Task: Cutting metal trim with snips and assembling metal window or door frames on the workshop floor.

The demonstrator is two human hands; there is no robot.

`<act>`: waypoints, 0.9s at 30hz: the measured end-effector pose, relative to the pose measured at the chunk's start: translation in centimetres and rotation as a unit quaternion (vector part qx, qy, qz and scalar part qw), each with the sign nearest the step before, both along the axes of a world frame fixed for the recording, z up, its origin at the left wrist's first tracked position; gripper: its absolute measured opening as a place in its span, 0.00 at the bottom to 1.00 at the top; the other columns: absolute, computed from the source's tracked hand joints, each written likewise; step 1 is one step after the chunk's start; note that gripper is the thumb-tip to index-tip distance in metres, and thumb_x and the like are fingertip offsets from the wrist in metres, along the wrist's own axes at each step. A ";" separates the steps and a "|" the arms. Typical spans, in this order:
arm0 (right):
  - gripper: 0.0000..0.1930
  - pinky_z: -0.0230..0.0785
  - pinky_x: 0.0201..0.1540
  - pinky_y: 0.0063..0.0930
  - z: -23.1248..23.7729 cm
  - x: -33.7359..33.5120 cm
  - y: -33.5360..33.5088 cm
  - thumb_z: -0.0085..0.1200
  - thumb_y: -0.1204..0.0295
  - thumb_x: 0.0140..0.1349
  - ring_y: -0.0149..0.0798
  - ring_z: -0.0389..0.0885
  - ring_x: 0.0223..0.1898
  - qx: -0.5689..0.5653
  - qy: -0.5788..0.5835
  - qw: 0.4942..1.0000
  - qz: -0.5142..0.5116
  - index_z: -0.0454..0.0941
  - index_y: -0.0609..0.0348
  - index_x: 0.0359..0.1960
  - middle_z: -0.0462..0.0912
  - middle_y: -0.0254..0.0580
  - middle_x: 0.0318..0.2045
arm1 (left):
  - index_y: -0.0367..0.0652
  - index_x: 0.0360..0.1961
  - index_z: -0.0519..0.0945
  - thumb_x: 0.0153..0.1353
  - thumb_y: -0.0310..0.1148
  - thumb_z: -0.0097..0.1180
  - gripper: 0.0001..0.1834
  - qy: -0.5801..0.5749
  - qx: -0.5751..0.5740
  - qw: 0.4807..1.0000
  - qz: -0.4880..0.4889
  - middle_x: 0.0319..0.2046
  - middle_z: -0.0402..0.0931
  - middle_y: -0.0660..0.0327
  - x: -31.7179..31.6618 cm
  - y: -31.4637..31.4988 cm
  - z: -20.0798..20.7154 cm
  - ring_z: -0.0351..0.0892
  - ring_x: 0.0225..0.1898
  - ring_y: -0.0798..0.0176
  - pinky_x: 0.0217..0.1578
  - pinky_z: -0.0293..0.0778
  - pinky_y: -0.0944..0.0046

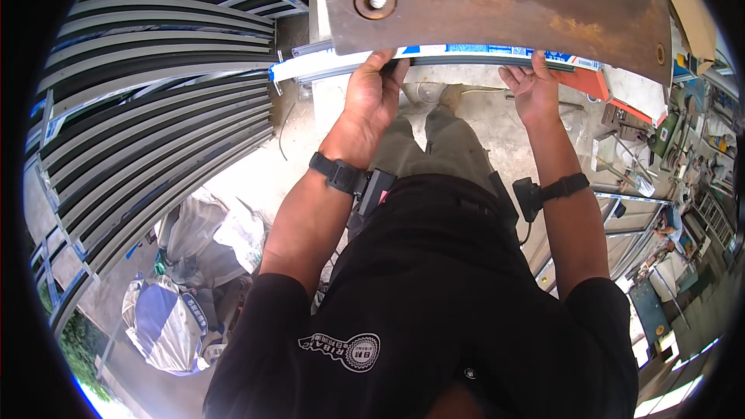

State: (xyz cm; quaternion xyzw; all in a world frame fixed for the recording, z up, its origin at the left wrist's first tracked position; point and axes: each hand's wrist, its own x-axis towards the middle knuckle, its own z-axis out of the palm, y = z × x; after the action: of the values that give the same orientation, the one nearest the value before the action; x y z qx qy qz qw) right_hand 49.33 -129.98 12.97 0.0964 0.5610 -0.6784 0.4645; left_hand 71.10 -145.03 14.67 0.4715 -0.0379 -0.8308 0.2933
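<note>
At one o'clock the blue-and-white filmed profile (459,60) runs along the near edge of the brown plate (497,1), the left hand (371,97) at twelve and the right hand (535,93) at two gripping it well apart, though the plate may hide part of their hold. Both hands are already on it, film (481,50) still unpeeled, neither letting go yet

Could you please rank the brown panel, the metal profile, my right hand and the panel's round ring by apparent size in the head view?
1. Brown panel
2. Metal profile, long but thin
3. Right hand
4. Round ring
</note>
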 end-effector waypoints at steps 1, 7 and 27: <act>0.26 0.63 0.55 0.44 0.0 0.1 0.0 0.56 0.52 0.57 0.46 0.71 0.52 0.002 0.003 1.000 -0.002 0.69 0.58 0.49 0.74 0.43 0.47 | 0.38 0.39 0.72 0.61 0.25 0.50 0.05 0.001 0.006 1.000 -0.002 0.42 0.71 0.60 0.1 0.1 -0.1 0.72 0.46 0.64 0.53 0.73 0.63; 0.27 0.63 0.55 0.44 -0.4 0.1 0.2 0.58 0.52 0.56 0.46 0.70 0.52 -0.003 0.013 1.000 -0.003 0.69 0.57 0.49 0.74 0.43 0.47 | 0.39 0.41 0.72 0.62 0.25 0.49 0.07 0.003 -0.003 1.000 -0.006 0.42 0.71 0.61 0.1 0.1 -0.1 0.71 0.47 0.63 0.53 0.72 0.62; 0.29 0.73 0.44 0.38 0.2 1.0 -0.9 0.64 0.57 0.52 0.47 0.76 0.45 -0.005 -0.031 0.999 0.040 0.67 0.62 0.48 0.74 0.43 0.45 | 0.34 0.42 0.72 0.57 0.25 0.55 0.12 -0.030 -0.014 0.999 -0.013 0.45 0.72 0.51 2.2 -2.0 -0.9 0.73 0.49 0.50 0.47 0.79 0.57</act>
State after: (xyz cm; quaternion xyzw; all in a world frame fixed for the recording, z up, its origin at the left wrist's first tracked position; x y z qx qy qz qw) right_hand 50.34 -130.90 13.21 0.0929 0.5461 -0.6587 0.5091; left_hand 73.33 -147.07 13.81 0.4917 -0.0643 -0.8191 0.2882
